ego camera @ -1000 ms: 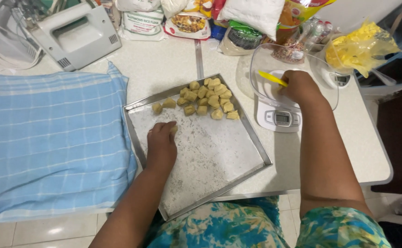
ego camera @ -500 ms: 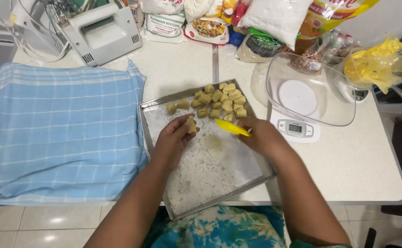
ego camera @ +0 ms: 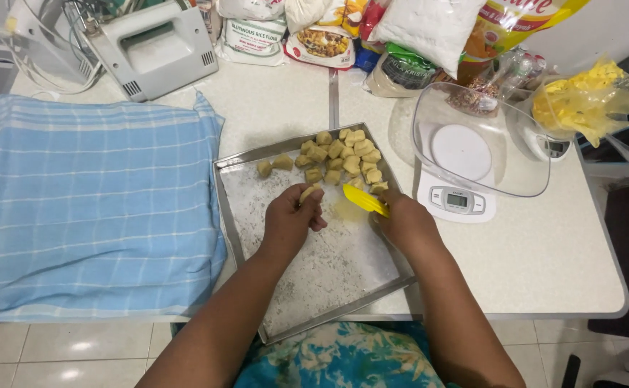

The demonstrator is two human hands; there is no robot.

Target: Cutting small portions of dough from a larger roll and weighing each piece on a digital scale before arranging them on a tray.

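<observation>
A floured metal baking tray (ego camera: 250,237) lies on the white table in front of me. Several small tan dough pieces (ego camera: 340,158) are heaped in its far right corner. My left hand (ego camera: 289,223) rests over the middle of the tray and pinches one dough piece (ego camera: 309,192) between its fingertips. My right hand (ego camera: 404,223) is at the tray's right side and holds a yellow plastic scraper (ego camera: 365,200), whose blade points left toward the dough piece.
A clear bowl (ego camera: 480,144) sits on a white digital scale (ego camera: 458,201) right of the tray. A blue checked cloth (ego camera: 92,208) covers the left of the table. A white appliance (ego camera: 153,47), flour bags (ego camera: 253,32) and a yellow plastic bag (ego camera: 588,104) line the far edge.
My right hand left the bowl on the scale and came down to the tray with the yellow scraper. My left hand picked up a dough piece.
</observation>
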